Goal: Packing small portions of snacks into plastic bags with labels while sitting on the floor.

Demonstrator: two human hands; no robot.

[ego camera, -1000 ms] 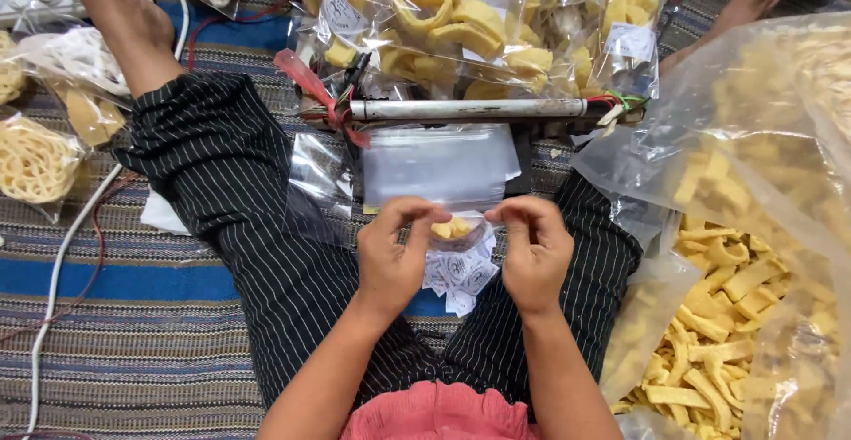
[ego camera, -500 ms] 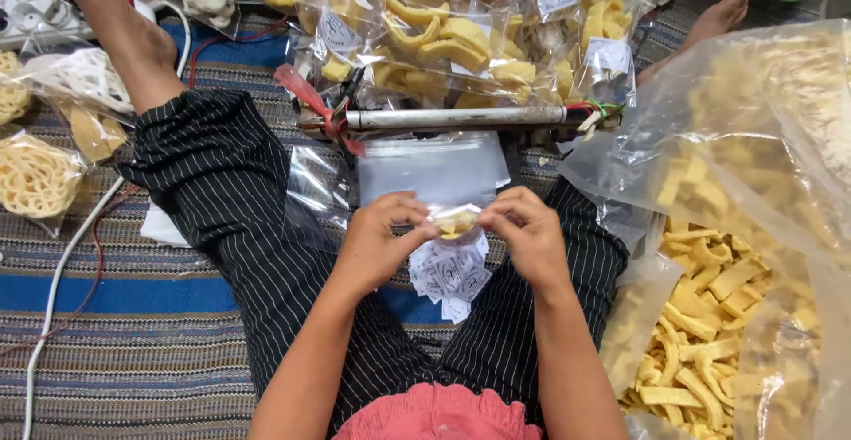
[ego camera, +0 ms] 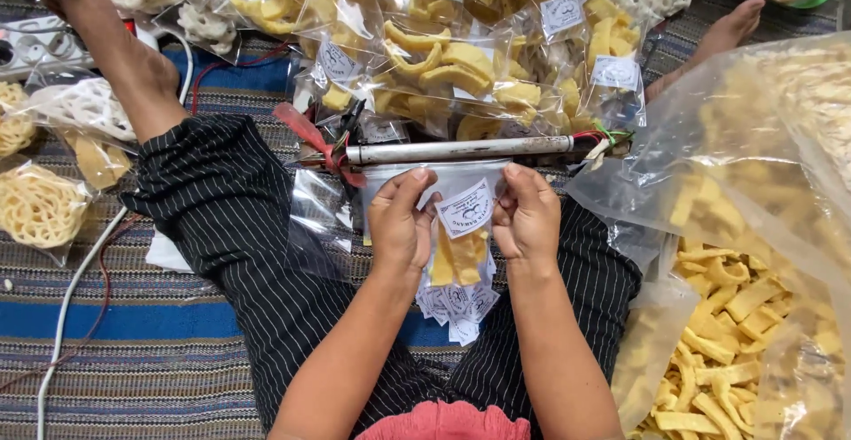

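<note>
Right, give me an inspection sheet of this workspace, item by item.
Surface: striped woven mat on the floor; the person sits on it with legs spread.
Job's things: small clear bag of yellow chips with a white label, held up just below the metal sealer bar.
Clutter: loose white labels on the lap; heap of filled snack bags beyond the bar; round lattice crackers in bags at left; large open sack of yellow chips at right.
Grips: left hand and right hand both pinch the small bag's top edge.
Cables: white cable and thin red wire run across the mat at left.
Surroundings: power strip at far left.
</note>
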